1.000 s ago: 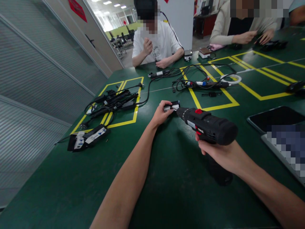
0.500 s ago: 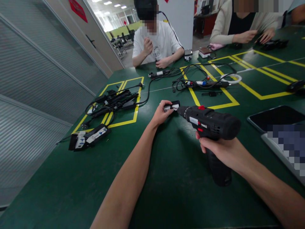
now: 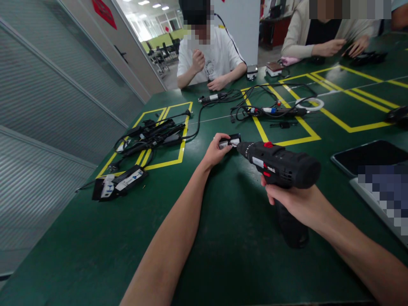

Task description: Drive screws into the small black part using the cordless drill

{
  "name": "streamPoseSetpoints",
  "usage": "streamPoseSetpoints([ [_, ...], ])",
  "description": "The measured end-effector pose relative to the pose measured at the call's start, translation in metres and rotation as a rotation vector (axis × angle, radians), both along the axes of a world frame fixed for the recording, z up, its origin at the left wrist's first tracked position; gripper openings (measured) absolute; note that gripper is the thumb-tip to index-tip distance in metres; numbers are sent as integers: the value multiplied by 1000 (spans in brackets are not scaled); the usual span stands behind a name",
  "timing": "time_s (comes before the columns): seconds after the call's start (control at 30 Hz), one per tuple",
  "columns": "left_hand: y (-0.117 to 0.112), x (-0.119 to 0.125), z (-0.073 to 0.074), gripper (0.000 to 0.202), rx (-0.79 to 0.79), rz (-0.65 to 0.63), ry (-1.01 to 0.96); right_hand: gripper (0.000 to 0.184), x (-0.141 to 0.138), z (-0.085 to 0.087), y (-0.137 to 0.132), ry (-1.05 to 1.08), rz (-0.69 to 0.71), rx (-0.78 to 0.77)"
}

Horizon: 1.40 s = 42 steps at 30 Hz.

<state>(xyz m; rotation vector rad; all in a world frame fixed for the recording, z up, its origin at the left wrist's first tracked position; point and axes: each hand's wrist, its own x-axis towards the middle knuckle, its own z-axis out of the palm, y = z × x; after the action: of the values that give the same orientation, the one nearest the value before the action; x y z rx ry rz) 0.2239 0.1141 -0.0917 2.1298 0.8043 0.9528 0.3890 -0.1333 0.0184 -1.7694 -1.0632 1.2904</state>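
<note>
My right hand (image 3: 288, 199) is wrapped round the grip of a black cordless drill (image 3: 280, 163) with red switches. The drill lies level and points left, its chuck close to a small black block with a white label (image 3: 235, 139). My left hand (image 3: 217, 151) pinches that block against the green table (image 3: 236, 263), thumb in front and fingers behind. Where the drill's tip meets the block is too small to make out clearly.
A heap of black parts and cables (image 3: 156, 136) lies left, near labelled black pieces (image 3: 119, 183). Cabled tools (image 3: 274, 111) and a white ring (image 3: 309, 104) lie beyond. Dark flat devices (image 3: 369, 157) are at right. A person in white (image 3: 219, 55) and another in beige (image 3: 295, 38) sit opposite.
The drill's rear end and my right hand have shifted very slightly to the left. My left hand and the block look unmoved.
</note>
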Motion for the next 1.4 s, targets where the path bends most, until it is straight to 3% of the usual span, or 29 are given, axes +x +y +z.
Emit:
streamPoseSetpoints([
  [0.93, -3, 0, 4, 31, 20, 11, 6, 2, 1, 4, 0, 7, 6, 32],
  [1.4, -3, 1, 7, 34, -11, 14, -1, 6, 2, -2, -1, 27, 7, 27],
])
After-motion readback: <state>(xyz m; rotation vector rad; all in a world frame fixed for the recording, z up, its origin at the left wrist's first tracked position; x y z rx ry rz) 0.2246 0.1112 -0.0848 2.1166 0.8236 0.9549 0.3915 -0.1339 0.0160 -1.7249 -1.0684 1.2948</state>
